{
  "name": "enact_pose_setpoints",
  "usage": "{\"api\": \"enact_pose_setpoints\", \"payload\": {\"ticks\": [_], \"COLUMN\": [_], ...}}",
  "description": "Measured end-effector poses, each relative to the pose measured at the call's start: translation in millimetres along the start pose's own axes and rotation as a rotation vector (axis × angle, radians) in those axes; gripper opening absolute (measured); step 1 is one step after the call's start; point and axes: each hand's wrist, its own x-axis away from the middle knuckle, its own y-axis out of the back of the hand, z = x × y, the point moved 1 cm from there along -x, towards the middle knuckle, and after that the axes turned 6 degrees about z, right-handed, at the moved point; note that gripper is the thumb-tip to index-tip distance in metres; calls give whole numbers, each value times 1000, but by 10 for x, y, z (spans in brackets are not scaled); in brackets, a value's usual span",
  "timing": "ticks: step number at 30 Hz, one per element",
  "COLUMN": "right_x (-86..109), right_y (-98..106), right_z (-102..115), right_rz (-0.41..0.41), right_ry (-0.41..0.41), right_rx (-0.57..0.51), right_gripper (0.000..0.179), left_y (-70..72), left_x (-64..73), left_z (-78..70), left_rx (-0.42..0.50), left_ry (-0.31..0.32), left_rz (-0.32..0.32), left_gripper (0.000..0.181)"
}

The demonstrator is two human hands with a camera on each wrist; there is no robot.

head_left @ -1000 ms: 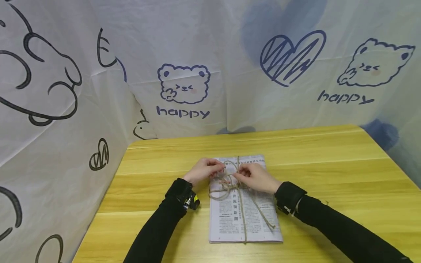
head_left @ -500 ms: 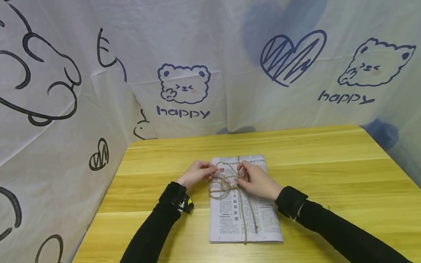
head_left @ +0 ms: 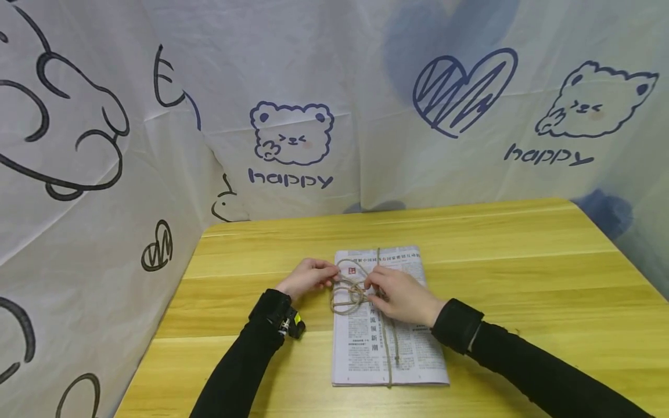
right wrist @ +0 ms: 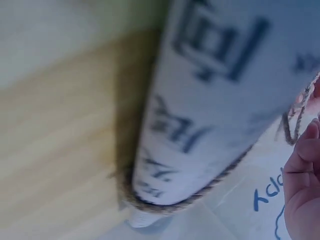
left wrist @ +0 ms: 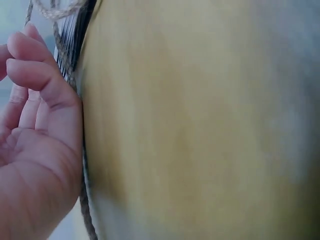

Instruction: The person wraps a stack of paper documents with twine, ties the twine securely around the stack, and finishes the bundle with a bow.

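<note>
A folded stack of newspapers point(head_left: 360, 354) lies on the wooden table, with brown twine point(head_left: 385, 342) running lengthwise and crosswise around it. Loops of the twine gather in a loose tangle left of the stack's middle. At the stack's upper left edge, my left hand point(head_left: 308, 277) pinches a twine loop between thumb and fingers. My right hand point(head_left: 403, 295) rests over the crossing and pinches twine beside the tangle, hiding the knot area. Curled fingers of the left hand point(left wrist: 42, 125) show beside the stack's edge in the left wrist view.
The yellow wooden table point(head_left: 533, 273) extends around the stack. A white cloth point(head_left: 376, 151) with drawn bears and hearts hangs behind it and along the left side. Black straps with small cameras sit on both wrists.
My left hand has moved left and slightly nearer, drawing a loop outward. My right hand has shifted nearer and a little left. The loose twine end has swung left across the newspapers.
</note>
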Motion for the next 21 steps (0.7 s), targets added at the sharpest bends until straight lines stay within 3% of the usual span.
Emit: {"api": "enact_pose_setpoints", "payload": {"ticks": [7,13,21], "right_x": [-87,-147,-185], "right_y": [-3,-32,-55], "right_z": [77,121,173], "right_rz": [58,185,331], "right_ry": [94,165,161], "right_rx": [40,42,5], "right_gripper": [16,23,27], "left_y": [57,51,52], "left_x": [-44,-43,-24], "left_z": [58,41,25], "left_rx": [81,80,100], "left_ry": [39,51,50], "left_rz": [40,58,65], "left_gripper": [34,33,32]}}
